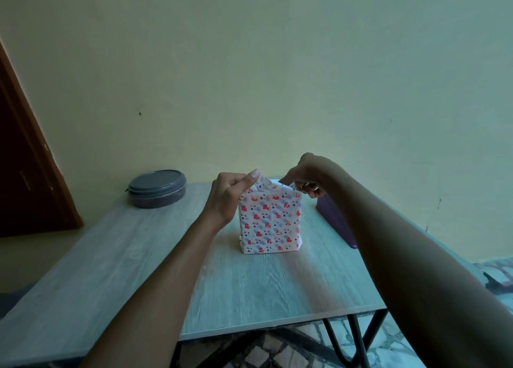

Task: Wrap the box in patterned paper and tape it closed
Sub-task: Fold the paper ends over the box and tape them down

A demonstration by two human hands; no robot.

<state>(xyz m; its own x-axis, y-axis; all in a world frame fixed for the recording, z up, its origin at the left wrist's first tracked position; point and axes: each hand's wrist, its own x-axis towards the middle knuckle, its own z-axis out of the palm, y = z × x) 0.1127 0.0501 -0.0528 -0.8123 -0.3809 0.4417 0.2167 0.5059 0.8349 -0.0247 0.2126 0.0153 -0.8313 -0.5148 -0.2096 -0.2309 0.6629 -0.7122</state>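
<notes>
The box (269, 221) stands upright on the pale wood-grain table (133, 259), already covered on its near face in white paper (270, 223) printed with red hearts and small blue marks, and everything else I place by it. My left hand (228, 198) sits at the box's upper left corner, fingers curled in toward the palm and the thumb stretched out along the top edge, pinching a loose flap of the paper that sticks up there. My right hand (305, 177) hovers over the box's upper right corner, wrist arched high and fingers bent downward, their tips nipping the paper at that end of the top (whether anything else is tucked between those fingers I cannot tell, as they are bunched and in shadow). The top of the box shows folded white paper between my two hands. Beyond the box to the left, well apart and near the table's far corner, sits a round grey container (156, 188) with its lid on. Just beyond the box to the right, partly hidden by my right forearm, lies a flat purple thing (333, 217) whose kind I cannot make out.
</notes>
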